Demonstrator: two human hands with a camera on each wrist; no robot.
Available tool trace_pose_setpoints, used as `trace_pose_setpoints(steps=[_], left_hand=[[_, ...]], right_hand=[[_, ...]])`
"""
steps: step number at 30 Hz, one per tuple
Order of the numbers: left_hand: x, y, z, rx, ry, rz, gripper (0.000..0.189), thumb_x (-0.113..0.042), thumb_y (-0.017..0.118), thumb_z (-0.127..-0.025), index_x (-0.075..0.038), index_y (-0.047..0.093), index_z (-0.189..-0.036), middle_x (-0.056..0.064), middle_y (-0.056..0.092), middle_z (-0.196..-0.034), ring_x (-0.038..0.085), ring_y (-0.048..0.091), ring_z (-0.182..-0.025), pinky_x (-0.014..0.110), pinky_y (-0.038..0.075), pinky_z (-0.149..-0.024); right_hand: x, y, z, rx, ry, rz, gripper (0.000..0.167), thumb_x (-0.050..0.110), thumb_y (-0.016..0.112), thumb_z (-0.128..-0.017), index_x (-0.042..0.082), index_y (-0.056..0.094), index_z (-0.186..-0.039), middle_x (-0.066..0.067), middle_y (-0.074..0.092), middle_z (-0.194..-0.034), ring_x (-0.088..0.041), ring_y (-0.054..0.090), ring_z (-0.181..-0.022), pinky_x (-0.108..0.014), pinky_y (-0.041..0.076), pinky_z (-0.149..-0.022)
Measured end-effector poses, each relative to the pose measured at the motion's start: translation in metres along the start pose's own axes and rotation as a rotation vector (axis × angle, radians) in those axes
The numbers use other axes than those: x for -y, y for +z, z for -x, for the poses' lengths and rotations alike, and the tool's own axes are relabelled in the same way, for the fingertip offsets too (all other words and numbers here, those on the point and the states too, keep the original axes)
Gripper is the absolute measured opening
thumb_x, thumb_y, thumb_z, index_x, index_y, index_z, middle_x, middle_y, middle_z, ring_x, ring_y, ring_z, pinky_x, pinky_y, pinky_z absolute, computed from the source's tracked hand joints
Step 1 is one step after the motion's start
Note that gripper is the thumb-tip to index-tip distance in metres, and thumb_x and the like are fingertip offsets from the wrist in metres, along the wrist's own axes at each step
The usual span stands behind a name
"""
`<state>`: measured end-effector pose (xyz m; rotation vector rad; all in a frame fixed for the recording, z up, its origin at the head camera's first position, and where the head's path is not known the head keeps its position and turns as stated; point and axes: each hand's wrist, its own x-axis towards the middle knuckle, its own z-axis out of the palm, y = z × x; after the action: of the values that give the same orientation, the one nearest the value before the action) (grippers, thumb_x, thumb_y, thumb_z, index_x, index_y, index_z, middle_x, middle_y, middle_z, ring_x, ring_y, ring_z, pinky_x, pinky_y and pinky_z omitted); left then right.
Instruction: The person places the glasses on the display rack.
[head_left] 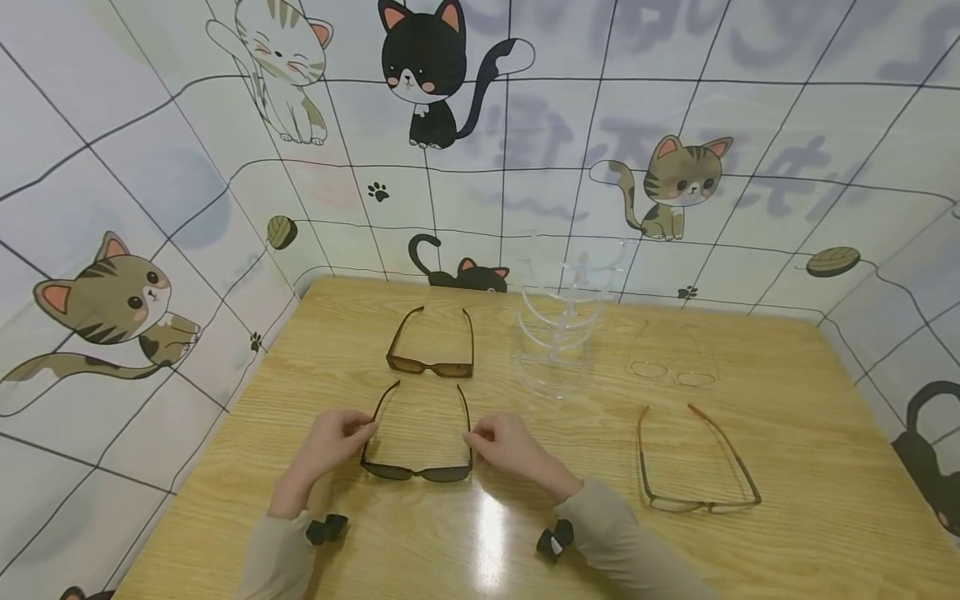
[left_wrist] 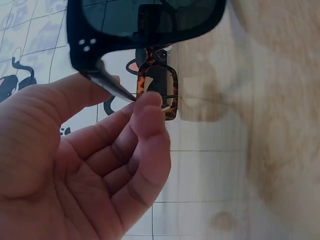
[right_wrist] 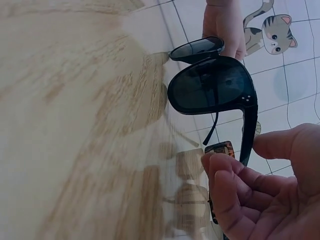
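Note:
Black sunglasses (head_left: 442, 474) with dark lenses have their temples unfolded, pointing away from me. My left hand (head_left: 341, 437) pinches the left temple between thumb and fingers. On the other side my right hand (head_left: 506, 446) pinches the right temple. Both wrist views show the frame close up, with small silver dots at the lens corner (left_wrist: 86, 45) and the thumb and fingers at the temple (right_wrist: 248, 132). Just beyond lies a second pair, tortoiseshell sunglasses (head_left: 430, 367) with brownish lenses, temples also unfolded.
A clear plastic glasses stand (head_left: 558, 333) rises at the back middle of the wooden table (head_left: 810, 417). To its right lie thin wire-rimmed glasses (head_left: 696, 379). Nearer, at the right, are glasses (head_left: 701, 505) with brown temples. A cat-patterned wall (head_left: 555, 200) borders the table behind and at left.

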<state>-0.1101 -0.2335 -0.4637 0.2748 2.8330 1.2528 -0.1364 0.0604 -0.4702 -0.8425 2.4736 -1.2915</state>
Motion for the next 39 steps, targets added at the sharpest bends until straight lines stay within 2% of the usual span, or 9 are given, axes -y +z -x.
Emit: trace_pose_setpoints(steps=[4, 9, 16, 22, 26, 33, 39], left_hand=[[0.004, -0.001, 0.002, 0.064, -0.075, 0.133, 0.028, -0.012, 0.061, -0.092, 0.011, 0.064, -0.106, 0.003, 0.057, -0.056, 0.014, 0.053, -0.049, 0.024, 0.049, -0.048], [0.009, -0.002, 0.002, 0.113, -0.109, 0.248, 0.031, -0.009, 0.058, -0.093, 0.017, 0.06, -0.109, 0.009, 0.059, -0.062, 0.018, 0.055, -0.053, 0.033, 0.054, -0.051], [0.005, -0.002, 0.001, 0.135, -0.169, 0.364, 0.032, -0.009, 0.056, -0.094, 0.016, 0.058, -0.113, 0.013, 0.063, -0.072, 0.011, 0.056, -0.056, 0.031, 0.055, -0.053], [-0.004, 0.001, -0.001, 0.111, -0.203, 0.456, 0.037, -0.01, 0.057, -0.094, 0.018, 0.054, -0.118, 0.008, 0.06, -0.072, 0.011, 0.057, -0.058, 0.029, 0.055, -0.055], [-0.009, 0.004, -0.004, 0.108, -0.21, 0.487, 0.04, -0.01, 0.059, -0.093, 0.018, 0.051, -0.121, 0.009, 0.061, -0.076, 0.011, 0.058, -0.06, 0.029, 0.056, -0.058], [-0.017, 0.009, -0.007, 0.165, -0.186, 0.539, 0.042, -0.008, 0.058, -0.093, 0.019, 0.049, -0.123, 0.013, 0.062, -0.079, 0.01, 0.058, -0.061, 0.032, 0.057, -0.061], [-0.023, 0.014, -0.007, 0.183, -0.184, 0.589, 0.043, -0.008, 0.058, -0.093, 0.019, 0.047, -0.124, 0.012, 0.063, -0.08, 0.009, 0.058, -0.061, 0.032, 0.057, -0.062]], right_hand=[[-0.002, 0.0, 0.001, 0.038, 0.069, -0.093, 0.03, 0.018, 0.056, -0.095, 0.002, 0.065, -0.071, -0.007, 0.061, -0.058, -0.012, 0.053, -0.045, -0.02, 0.042, -0.039], [-0.001, 0.0, 0.002, 0.07, 0.176, -0.252, 0.028, 0.018, 0.056, -0.095, -0.002, 0.065, -0.077, -0.008, 0.063, -0.062, -0.017, 0.06, -0.051, -0.028, 0.052, -0.044], [-0.001, -0.001, 0.004, 0.076, 0.279, -0.441, 0.029, 0.012, 0.051, -0.097, -0.013, 0.061, -0.086, -0.006, 0.06, -0.063, -0.011, 0.056, -0.051, -0.031, 0.054, -0.049], [-0.002, -0.006, 0.007, 0.056, 0.319, -0.587, 0.03, 0.01, 0.048, -0.097, -0.018, 0.055, -0.089, -0.003, 0.055, -0.063, -0.01, 0.055, -0.051, -0.022, 0.05, -0.049], [-0.002, -0.012, 0.012, 0.02, 0.321, -0.619, 0.031, 0.013, 0.05, -0.097, -0.018, 0.056, -0.093, -0.002, 0.054, -0.063, -0.008, 0.054, -0.052, -0.019, 0.049, -0.049], [-0.002, -0.023, 0.021, -0.024, 0.333, -0.631, 0.033, 0.015, 0.052, -0.096, -0.018, 0.055, -0.096, -0.001, 0.055, -0.063, -0.008, 0.055, -0.051, -0.02, 0.05, -0.049], [-0.002, -0.03, 0.03, -0.039, 0.337, -0.637, 0.033, 0.015, 0.053, -0.096, -0.018, 0.054, -0.097, -0.001, 0.055, -0.063, -0.01, 0.055, -0.053, -0.019, 0.049, -0.05]])
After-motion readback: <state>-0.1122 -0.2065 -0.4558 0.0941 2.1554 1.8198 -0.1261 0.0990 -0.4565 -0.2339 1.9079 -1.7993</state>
